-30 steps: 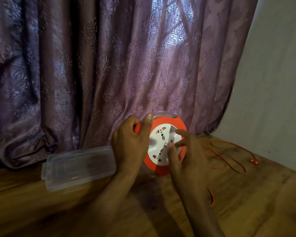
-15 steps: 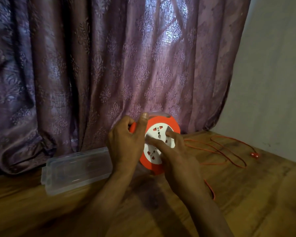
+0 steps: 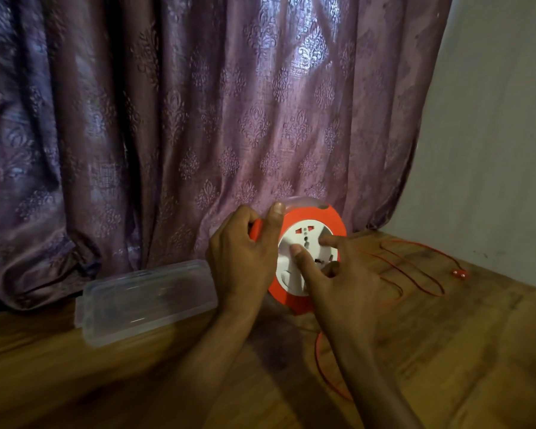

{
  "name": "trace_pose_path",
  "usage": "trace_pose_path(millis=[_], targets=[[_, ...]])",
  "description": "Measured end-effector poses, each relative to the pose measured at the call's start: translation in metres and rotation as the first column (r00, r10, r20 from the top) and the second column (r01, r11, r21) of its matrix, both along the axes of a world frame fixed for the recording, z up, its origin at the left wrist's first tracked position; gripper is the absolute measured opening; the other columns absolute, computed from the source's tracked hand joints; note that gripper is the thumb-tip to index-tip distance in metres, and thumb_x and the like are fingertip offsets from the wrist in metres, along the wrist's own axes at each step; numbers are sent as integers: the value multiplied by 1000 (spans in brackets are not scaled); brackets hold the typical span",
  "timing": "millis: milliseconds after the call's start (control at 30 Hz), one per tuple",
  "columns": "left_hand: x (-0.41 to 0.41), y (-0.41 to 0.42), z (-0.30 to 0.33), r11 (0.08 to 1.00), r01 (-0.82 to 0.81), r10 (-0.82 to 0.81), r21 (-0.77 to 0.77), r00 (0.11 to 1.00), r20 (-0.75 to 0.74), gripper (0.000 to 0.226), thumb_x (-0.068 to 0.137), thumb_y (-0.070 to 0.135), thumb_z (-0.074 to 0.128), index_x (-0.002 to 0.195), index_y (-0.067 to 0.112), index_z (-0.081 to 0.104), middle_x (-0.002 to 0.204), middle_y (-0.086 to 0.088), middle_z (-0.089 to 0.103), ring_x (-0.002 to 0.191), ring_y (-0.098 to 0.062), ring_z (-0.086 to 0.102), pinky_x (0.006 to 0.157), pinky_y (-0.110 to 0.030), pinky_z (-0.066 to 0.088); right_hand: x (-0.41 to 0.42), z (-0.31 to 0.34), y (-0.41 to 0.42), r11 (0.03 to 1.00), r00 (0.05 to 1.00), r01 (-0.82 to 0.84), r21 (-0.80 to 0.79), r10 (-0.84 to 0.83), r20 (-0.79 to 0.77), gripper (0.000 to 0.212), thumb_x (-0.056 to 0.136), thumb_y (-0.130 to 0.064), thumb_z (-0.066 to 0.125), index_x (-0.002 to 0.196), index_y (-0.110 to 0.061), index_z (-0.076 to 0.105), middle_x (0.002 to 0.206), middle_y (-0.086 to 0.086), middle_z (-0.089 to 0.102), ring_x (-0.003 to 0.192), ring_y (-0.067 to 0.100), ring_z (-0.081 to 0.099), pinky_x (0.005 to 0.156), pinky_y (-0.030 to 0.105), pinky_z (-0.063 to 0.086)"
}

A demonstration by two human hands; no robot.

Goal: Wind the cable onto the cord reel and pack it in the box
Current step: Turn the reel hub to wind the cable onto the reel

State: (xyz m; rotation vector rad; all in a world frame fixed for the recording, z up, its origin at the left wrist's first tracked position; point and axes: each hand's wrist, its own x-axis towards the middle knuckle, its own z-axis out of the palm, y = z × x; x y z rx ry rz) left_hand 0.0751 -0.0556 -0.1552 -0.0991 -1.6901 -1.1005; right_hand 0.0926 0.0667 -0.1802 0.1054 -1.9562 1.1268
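An orange cord reel (image 3: pixel 304 224) with a white socket face stands upright on the wooden table, tilted toward me. My left hand (image 3: pixel 245 261) grips its left rim, thumb over the top edge. Fingers of my right hand (image 3: pixel 338 283) press on the white face, one fingertip in a recess. The thin red cable (image 3: pixel 415 270) lies in loose loops on the table to the right of the reel and ends in a small red plug (image 3: pixel 460 274). Another stretch of the cable runs under my right forearm. A clear plastic box (image 3: pixel 146 298) lies to the left of the reel.
A purple patterned curtain (image 3: pixel 198 119) hangs just behind the reel and box. A pale wall (image 3: pixel 492 150) bounds the table (image 3: pixel 106 382) on the right.
My right hand's fingers have moved round on the white face, and the socket face has turned with them. The cable loops on the right have shifted. My left hand holds the same grip.
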Motion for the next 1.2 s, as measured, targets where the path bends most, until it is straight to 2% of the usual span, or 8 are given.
trace_pose_path(millis=[200, 333, 433, 533, 633, 733, 900, 1200], targets=[[-4, -6, -1, 998, -11, 10, 55, 1000, 26, 62, 82, 71, 42, 64, 11, 46, 52, 3, 40, 56, -20, 42, 59, -37, 40, 5, 1, -2, 998, 995, -39, 57, 44, -87, 29, 87, -48, 58, 112, -35, 55, 66, -14, 63, 65, 8, 63, 64, 40, 53], [-9, -17, 2, 993, -10, 6, 117, 999, 37, 63, 82, 71, 43, 63, 10, 43, 54, 0, 42, 59, -25, 44, 61, -42, 43, 8, 5, -1, 963, 974, -74, 258, 125, -189, 43, 87, -18, 55, 126, -36, 45, 112, -9, 58, 91, 14, 60, 67, 42, 53], [-10, -21, 4, 988, -9, 5, 154, 1000, 26, 63, 82, 71, 44, 61, 12, 42, 52, 1, 41, 54, -19, 40, 58, -39, 40, 11, 8, -7, 888, 985, -95, 449, 148, -85, 59, 76, -12, 49, 122, -46, 40, 140, -6, 43, 92, 25, 63, 57, 39, 52], [-10, -24, 6, 989, -1, -2, 151, 1000, 22, 64, 83, 69, 45, 61, 9, 42, 52, -2, 42, 55, -24, 42, 58, -41, 43, 11, 7, -10, 828, 984, -165, 536, 172, 38, 64, 71, -21, 38, 124, -57, 33, 156, -9, 21, 117, 36, 55, 65, 40, 55], [-8, -23, 7, 993, 0, -1, 122, 1000, 10, 63, 83, 68, 46, 61, 9, 43, 52, -3, 42, 56, -27, 43, 58, -41, 43, 11, 7, -7, 809, 985, -171, 562, 161, 67, 70, 69, -35, 23, 132, -66, 23, 159, -11, 13, 120, 33, 54, 70, 40, 55], [-6, -19, 7, 997, -4, 3, 83, 1000, 14, 65, 85, 67, 47, 63, 6, 45, 54, -6, 45, 58, -29, 47, 58, -40, 42, 11, 6, -5, 826, 990, -139, 547, 134, 48, 78, 70, -23, 45, 133, -66, 26, 157, -7, 18, 111, 33, 60, 70, 41, 57], [-5, -20, 8, 997, -37, 38, 63, 999, -8, 60, 86, 62, 52, 63, 7, 45, 54, -4, 44, 57, -26, 44, 57, -35, 36, 6, 1, -8, 813, 997, -71, 578, 50, 53, 86, 79, -13, 55, 137, -64, 17, 150, -1, 28, 95, 29, 65, 60, 40, 55], [-3, -14, 8, 996, -43, 43, 72, 999, 0, 64, 83, 68, 45, 66, 6, 46, 57, -6, 48, 60, -29, 48, 60, -38, 41, 9, -1, -12, 898, 997, -71, 434, 74, 10, 59, 87, -43, 48, 141, -53, 26, 120, -4, 44, 80, 19, 62, 61, 39, 53]])
